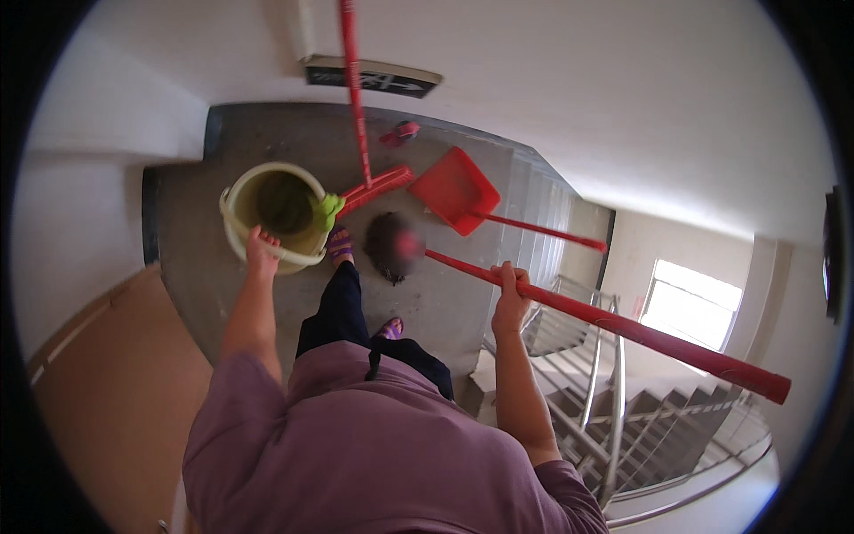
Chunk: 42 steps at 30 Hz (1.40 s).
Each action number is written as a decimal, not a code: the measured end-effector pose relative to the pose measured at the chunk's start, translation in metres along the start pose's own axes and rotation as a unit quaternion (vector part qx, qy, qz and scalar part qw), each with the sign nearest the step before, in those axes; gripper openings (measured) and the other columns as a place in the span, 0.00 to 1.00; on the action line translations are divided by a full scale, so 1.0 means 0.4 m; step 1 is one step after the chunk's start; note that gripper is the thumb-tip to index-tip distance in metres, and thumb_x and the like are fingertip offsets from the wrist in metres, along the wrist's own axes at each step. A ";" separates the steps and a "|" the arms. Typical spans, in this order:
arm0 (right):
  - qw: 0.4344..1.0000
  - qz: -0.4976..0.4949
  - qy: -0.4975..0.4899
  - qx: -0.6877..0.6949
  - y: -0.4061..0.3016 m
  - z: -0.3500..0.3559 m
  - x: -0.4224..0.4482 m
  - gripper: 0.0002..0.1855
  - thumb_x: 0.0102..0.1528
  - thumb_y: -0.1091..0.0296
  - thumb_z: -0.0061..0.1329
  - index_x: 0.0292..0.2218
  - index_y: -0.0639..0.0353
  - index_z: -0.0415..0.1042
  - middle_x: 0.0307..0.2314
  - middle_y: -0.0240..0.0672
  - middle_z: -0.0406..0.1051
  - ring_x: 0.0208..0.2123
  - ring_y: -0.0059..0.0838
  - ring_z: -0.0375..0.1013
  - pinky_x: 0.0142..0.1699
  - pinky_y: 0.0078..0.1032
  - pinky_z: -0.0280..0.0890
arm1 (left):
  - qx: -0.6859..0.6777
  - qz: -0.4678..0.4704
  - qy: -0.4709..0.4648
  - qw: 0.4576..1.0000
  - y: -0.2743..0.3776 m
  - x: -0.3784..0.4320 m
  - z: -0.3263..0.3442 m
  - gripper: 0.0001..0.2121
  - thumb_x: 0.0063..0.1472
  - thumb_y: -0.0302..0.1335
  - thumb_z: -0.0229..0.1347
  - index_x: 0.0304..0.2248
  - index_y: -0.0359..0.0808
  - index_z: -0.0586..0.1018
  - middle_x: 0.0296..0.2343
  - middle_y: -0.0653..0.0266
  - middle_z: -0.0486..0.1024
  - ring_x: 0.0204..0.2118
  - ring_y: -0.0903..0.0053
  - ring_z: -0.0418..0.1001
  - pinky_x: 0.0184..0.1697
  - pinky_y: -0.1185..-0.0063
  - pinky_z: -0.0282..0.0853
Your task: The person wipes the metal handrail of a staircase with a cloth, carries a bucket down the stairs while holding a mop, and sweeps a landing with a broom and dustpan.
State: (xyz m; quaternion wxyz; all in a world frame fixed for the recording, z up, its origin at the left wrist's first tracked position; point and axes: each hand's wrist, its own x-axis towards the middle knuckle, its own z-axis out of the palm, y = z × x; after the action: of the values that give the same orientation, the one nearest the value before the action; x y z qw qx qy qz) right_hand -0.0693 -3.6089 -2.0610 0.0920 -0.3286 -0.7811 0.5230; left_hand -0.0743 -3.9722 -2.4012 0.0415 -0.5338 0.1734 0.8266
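Note:
My left hand (264,251) is closed around the handle of a cream plastic bucket (235,230). Dark greenish contents show inside the bucket, and a lime-green cloth (328,212) hangs over its right rim. In my right hand (512,294) is the red pole of a mop (600,319); its dark, blurred head (383,247) is low over or on the floor, right of my foot. Beyond it lies a red dustpan (460,190) with a long handle. A red broom (377,189) stands with its bristles on the floor between bucket and dustpan, its pole rising out of the top of the view.
Stairs (534,207) drop away at the right, with a metal railing (617,400) and more steps below. A small red and dark object (401,133) lies near the far wall. An exit sign (373,75) is on that wall. A brown door (127,407) stands at lower left.

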 end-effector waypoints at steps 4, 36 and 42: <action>0.994 0.021 0.081 0.075 0.063 -0.179 -0.111 0.10 0.52 0.66 0.42 0.23 0.61 0.62 0.22 0.37 0.69 0.30 0.25 0.67 0.43 0.23 0.58 | 0.078 -0.048 0.024 0.996 0.055 -0.151 -0.023 0.14 0.49 0.41 0.48 0.15 0.45 0.59 0.13 0.74 0.54 0.17 0.81 0.52 0.24 0.79 0.51; 0.871 0.005 0.484 0.078 0.365 -1.364 -0.715 0.15 0.51 0.70 0.46 0.15 0.57 0.57 0.11 0.27 0.59 0.14 0.15 0.57 0.23 0.16 0.57 | 0.543 -0.056 -0.057 0.836 -0.956 -0.643 0.238 0.11 0.49 0.35 0.47 0.14 0.45 0.61 0.11 0.71 0.58 0.14 0.79 0.58 0.27 0.72 0.59; 0.855 0.105 0.503 0.071 0.302 -1.486 -0.687 0.16 0.50 0.70 0.46 0.15 0.57 0.57 0.09 0.27 0.59 0.14 0.16 0.59 0.26 0.18 0.60 | 0.649 -0.052 -0.149 0.745 -1.181 -0.686 0.372 0.09 0.48 0.34 0.49 0.15 0.46 0.63 0.10 0.73 0.58 0.14 0.79 0.59 0.23 0.73 0.58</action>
State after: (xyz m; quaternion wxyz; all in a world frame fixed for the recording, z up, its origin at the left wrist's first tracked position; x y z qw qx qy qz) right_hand 0.4815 -3.2982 -1.8527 0.4400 -0.6197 -0.5498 0.3466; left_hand 0.0334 -3.4485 -2.2145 0.4457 -0.2562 0.6315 0.5804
